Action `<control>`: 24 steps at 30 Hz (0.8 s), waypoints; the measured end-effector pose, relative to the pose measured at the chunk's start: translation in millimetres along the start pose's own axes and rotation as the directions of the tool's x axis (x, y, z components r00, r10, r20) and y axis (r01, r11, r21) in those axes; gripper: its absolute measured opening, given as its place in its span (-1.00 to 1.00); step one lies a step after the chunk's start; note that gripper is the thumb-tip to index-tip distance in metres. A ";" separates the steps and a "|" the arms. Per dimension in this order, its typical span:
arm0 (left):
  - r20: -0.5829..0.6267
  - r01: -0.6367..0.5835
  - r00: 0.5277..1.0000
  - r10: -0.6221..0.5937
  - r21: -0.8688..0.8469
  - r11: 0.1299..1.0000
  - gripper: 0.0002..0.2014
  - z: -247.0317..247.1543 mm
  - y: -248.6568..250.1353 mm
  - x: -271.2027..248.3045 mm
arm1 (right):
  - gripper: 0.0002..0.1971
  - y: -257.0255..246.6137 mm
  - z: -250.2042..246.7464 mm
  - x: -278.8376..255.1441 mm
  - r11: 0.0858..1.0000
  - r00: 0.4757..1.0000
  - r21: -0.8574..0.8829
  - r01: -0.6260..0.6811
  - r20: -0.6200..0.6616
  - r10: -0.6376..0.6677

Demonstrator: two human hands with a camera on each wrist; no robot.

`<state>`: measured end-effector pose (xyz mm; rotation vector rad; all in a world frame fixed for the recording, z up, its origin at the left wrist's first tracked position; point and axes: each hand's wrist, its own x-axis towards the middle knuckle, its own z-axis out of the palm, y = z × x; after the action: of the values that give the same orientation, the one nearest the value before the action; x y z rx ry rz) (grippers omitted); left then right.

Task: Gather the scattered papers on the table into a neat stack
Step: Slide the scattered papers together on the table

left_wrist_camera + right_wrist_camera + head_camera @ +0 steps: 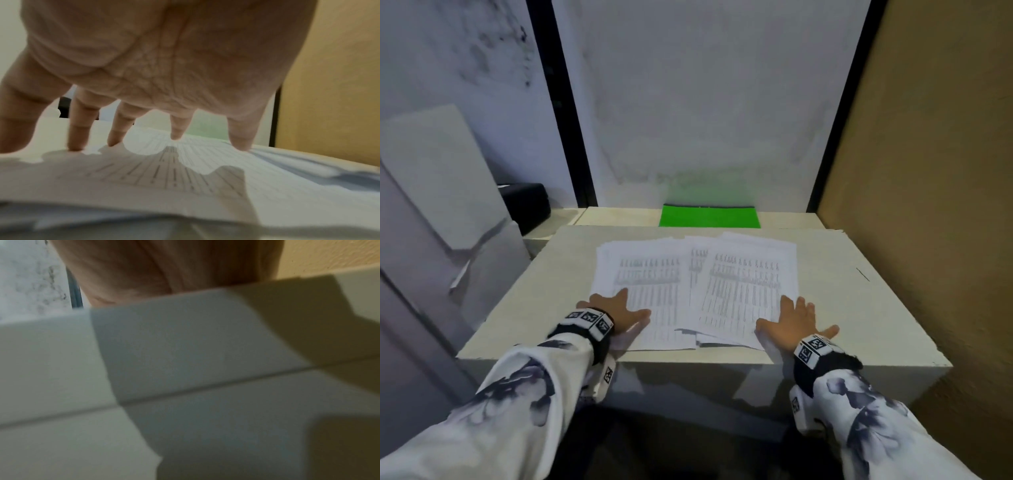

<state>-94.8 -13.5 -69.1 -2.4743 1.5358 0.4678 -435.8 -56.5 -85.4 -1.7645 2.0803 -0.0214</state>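
Observation:
Several printed sheets [688,291] lie fanned and overlapping on the cream table [517,308], in a left pile [647,274] and a right pile [750,284]. My left hand [616,310] lies flat with fingers spread on the near left corner of the left pile. The left wrist view shows its straight fingertips [176,136] pressing the paper [205,162]. My right hand [794,318] lies flat with fingers spread at the near right edge of the right pile. In the right wrist view only the heel of the palm [164,269] and the table's front edge [185,345] show; the fingers are hidden.
A green folder [709,216] lies on the far table surface against the wall. A black box [527,202] sits at the back left beside leaning white boards [448,178]. A brown wall [928,205] closes the right side. The table's front edge is just below my wrists.

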 end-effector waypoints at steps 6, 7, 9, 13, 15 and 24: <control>-0.053 0.141 0.988 -0.147 -0.116 0.983 0.13 -2.5 -9.8 3.3 | 0.05 -4.2 -46.6 23.1 0.899 0.992 0.420 -0.124 0.030 0.123; -0.046 0.164 0.984 -0.172 -0.148 0.975 0.16 -3.6 -8.6 3.3 | 0.10 -9.0 -49.4 24.0 0.886 0.987 0.435 -0.160 0.053 0.152; -0.039 0.192 0.977 -0.211 -0.272 0.943 0.21 -6.5 -6.5 8.9 | 0.23 -20.7 -44.1 28.8 0.911 0.980 0.362 -0.196 0.044 0.193; 0.022 0.214 0.975 -0.223 -0.394 0.894 0.12 -15.7 -2.2 16.7 | 0.12 -33.2 -34.6 22.9 0.974 0.985 0.150 -0.170 -0.012 0.174; 0.045 0.205 0.978 -0.204 -0.403 0.892 -0.13 -17.5 0.6 11.0 | 0.13 -33.0 -38.0 23.7 0.978 0.989 0.153 -0.145 0.012 0.145; -0.035 0.123 0.983 -0.179 -0.599 0.791 -0.54 -15.3 0.6 16.6 | 0.07 -20.2 -50.5 35.3 0.958 0.982 0.242 -0.157 0.143 0.125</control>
<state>-86.0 -32.5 -60.8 -3.0939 1.3483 0.9496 -436.8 -106.5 -44.1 -1.4278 2.0082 -0.1249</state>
